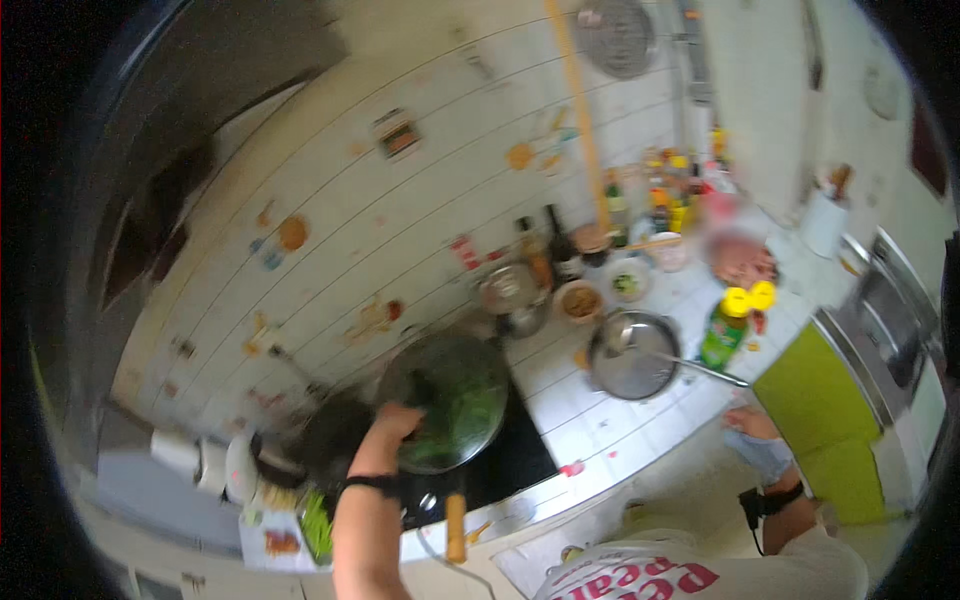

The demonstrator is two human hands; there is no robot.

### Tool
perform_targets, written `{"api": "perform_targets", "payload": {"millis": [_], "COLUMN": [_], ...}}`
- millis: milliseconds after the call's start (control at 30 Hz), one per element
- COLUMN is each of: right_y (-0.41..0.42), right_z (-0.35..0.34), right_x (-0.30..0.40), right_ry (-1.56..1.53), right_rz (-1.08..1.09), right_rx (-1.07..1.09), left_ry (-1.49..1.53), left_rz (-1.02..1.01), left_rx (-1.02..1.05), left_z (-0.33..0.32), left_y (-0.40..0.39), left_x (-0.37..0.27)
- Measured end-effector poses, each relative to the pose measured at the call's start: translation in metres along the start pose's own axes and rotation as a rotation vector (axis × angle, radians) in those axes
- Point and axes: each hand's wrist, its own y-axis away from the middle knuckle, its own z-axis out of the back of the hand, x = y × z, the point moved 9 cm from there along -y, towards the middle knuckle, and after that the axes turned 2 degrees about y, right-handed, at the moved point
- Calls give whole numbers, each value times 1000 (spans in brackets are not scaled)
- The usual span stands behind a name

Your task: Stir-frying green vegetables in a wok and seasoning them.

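Observation:
My left hand is over the left part of a round glass lid, its fingers closed at the dark knob. Green leafy vegetables show through the glass, in a pan whose wooden handle points towards me. The pan stands on a black cooktop. Off to the right, my right hand hangs low beside the counter edge. A pale bluish cloth lies against it; blur hides whether the fingers grip it.
A metal pot with a ladle across it stands right of the cooktop. Beyond are bowls, sauce bottles and a green bottle with a yellow cap. Cut greens lie at left, near a cable.

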Motion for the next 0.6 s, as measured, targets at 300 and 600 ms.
{"api": "perform_targets", "payload": {"millis": [300,600], "right_y": [2,44], "right_z": [14,31], "right_x": [-35,-97], "right_ry": [45,-194], "right_rz": [-55,-123], "right_rx": [44,-95], "left_ry": [-226,-212], "left_rz": [-107,77], "left_rx": [-392,-219], "left_z": [15,2], "left_y": [-10,-12], "left_x": [24,35]}}
